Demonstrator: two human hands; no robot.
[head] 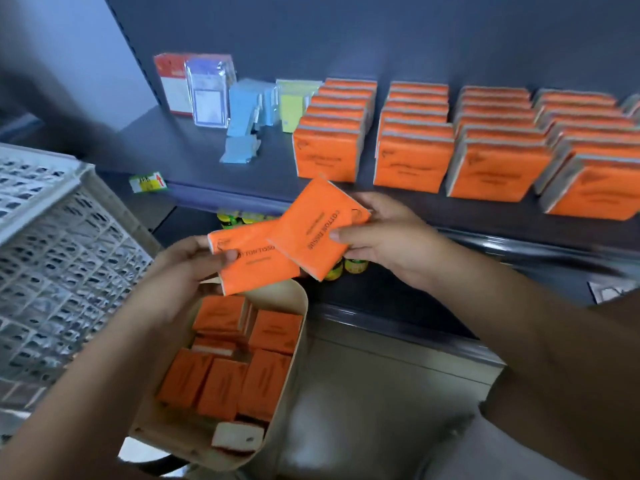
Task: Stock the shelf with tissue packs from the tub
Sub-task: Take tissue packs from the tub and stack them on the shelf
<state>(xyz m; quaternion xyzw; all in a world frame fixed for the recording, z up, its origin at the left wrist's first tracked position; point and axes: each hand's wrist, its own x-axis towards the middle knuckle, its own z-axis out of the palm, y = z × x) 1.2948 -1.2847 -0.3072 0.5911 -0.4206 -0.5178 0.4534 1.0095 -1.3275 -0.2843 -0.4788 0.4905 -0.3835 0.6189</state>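
My left hand (187,268) grips an orange tissue pack (256,268) by its left end, just above the cream tub (298,344). My right hand (384,237) pinches a second orange pack (311,226), which lies tilted over the first one. Both packs hover in front of the dark shelf's (194,154) front edge. The tub below holds several more orange packs (225,379), some upright, one lying on its side at the near end. On the shelf stand several rows of the same orange packs (412,157), faces toward me.
Blue, yellow-green and red-white packets (242,109) stand at the shelf's back left, with one blue packet fallen forward. A white lattice crate (59,258) is at my left. Small jars (349,266) sit on the lower shelf. A price tag (147,181) hangs on the shelf edge.
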